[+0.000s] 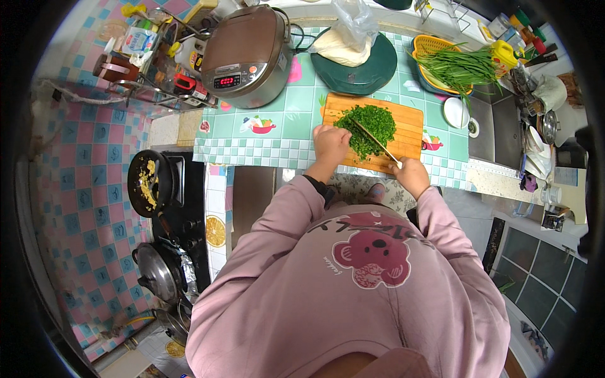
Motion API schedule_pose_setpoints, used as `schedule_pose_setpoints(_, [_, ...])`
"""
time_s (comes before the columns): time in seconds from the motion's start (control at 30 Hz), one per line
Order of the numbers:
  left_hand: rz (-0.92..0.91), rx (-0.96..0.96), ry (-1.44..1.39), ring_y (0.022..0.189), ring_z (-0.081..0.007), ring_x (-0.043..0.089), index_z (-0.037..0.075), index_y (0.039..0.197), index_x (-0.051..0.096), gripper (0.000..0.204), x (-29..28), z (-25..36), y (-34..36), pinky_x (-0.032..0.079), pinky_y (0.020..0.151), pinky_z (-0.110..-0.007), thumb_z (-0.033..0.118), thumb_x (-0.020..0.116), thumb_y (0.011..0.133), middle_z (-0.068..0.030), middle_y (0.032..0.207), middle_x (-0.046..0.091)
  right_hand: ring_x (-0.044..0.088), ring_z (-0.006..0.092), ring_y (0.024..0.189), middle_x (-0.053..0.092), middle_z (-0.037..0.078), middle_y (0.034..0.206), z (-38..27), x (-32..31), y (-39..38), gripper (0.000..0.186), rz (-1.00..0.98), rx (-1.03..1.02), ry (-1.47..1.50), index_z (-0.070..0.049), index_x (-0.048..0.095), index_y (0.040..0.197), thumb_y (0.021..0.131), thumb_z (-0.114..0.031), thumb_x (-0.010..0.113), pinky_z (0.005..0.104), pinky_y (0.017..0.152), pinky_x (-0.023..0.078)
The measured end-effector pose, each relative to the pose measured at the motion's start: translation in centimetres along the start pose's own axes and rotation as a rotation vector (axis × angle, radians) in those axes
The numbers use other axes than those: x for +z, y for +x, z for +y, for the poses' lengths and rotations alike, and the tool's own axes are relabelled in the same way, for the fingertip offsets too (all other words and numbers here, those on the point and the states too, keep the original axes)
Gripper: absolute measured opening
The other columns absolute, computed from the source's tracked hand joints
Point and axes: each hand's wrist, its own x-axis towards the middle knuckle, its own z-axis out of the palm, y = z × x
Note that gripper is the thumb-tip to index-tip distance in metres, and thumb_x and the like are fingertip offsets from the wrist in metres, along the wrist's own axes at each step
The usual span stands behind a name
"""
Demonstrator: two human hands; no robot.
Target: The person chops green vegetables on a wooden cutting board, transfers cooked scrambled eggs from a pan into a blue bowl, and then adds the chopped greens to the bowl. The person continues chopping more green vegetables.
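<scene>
A wooden cutting board [413, 129] lies at the near edge of the counter with a heap of finely chopped green leaves [378, 118] on it. My right hand [413, 177], at the board's near right corner, is closed round the handle of a kitchen knife [375, 139]. The blade, seen along its thin spine, slants up and left across the greens. At the board's left edge, my left hand [331, 146] is closed with curled fingers beside the heap. Whatever is in its fingers, if anything, is hidden.
Behind the board, pale dough [340, 50] under a plastic bag rests on a dark green round lid [362, 79]. A rice cooker [246, 53] stands left; a yellow basket [425, 43] of long green chives [460, 66] and a white bowl [455, 112] stand right. Scrambled egg sits in a pan [134, 189].
</scene>
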Motion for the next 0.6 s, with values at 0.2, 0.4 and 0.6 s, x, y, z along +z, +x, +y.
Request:
schedule_pose_setpoints(0.2, [0.08, 0.199, -0.149, 0.089, -0.0265, 0.059, 0.013, 0.103, 0.071, 0.024, 0.2, 0.2, 0.7, 0.042, 0.086, -0.039, 0.014, 0.07, 0.079, -0.0058, 0.084, 0.067, 0.053, 0.0188, 0.039, 0.057, 0.008, 0.054, -0.3, -1.3, 0.3, 0.024, -0.329, 0.418, 0.64, -0.003, 0.067, 0.086, 0.087, -0.027, 0.067, 0.0338, 0.038, 0.041])
schedule_pose_setpoints(0.4, [-0.309, 0.022, 0.089, 0.101, -0.0302, 0.058, 0.014, 0.122, 0.062, 0.044, 0.6, 1.3, 0.5, 0.046, 0.088, -0.042, 0.009, 0.069, 0.079, -0.0111, 0.11, 0.063, 0.041, 0.0111, 0.033, 0.046, 0.002, 0.047, -0.5, -1.7, 0.5, 0.027, -0.323, 0.419, 0.689, -0.002, 0.063, 0.088, 0.089, -0.028, 0.066, 0.0293, 0.034, 0.033])
schedule_pose_setpoints(0.6, [-0.129, 0.059, -0.035, 0.099, -0.0294, 0.057, 0.015, 0.121, 0.062, 0.039, 0.6, 1.6, -0.2, 0.044, 0.088, -0.042, 0.013, 0.066, 0.083, -0.0092, 0.107, 0.063, 0.066, 0.0379, 0.072, 0.066, 0.022, 0.073, 1.1, -1.1, 0.4, 0.033, 0.01, 0.192, 0.093, -0.001, 0.066, 0.089, 0.083, -0.034, 0.066, 0.0461, 0.069, 0.052])
